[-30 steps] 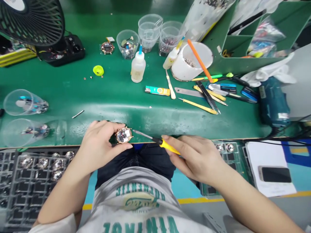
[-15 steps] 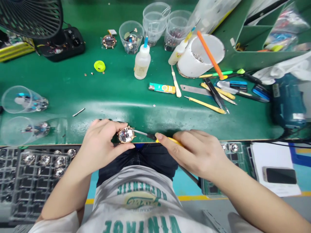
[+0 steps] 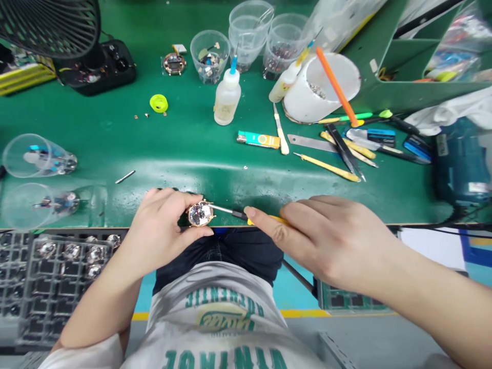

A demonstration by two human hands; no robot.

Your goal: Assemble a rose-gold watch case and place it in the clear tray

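Observation:
My left hand [image 3: 163,230] grips a round watch case [image 3: 200,213] between thumb and fingers at the bench's front edge. The case has a rose-gold rim, and its electronic insides face up. A screwdriver [image 3: 240,214] with a metal shaft and a yellow and black handle is in my right hand [image 3: 323,233]. Its tip meets the upper right part of the case; the exact contact point is too small to make out. My index finger lies along the handle, most of which the hand hides.
A lighter [image 3: 258,139], a yellow pick-like tool [image 3: 326,167] and tweezers [image 3: 344,148] lie beyond my hands. Behind stand a dropper bottle [image 3: 226,100], a white tub [image 3: 300,105] and plastic cups [image 3: 209,54]. Trays of watch cases [image 3: 44,297] sit at lower left, a fan [image 3: 98,66] at upper left.
My right hand and forearm have swung up and outward, the hand now flatter over the screwdriver handle. The watch case and my left hand stay nearly still.

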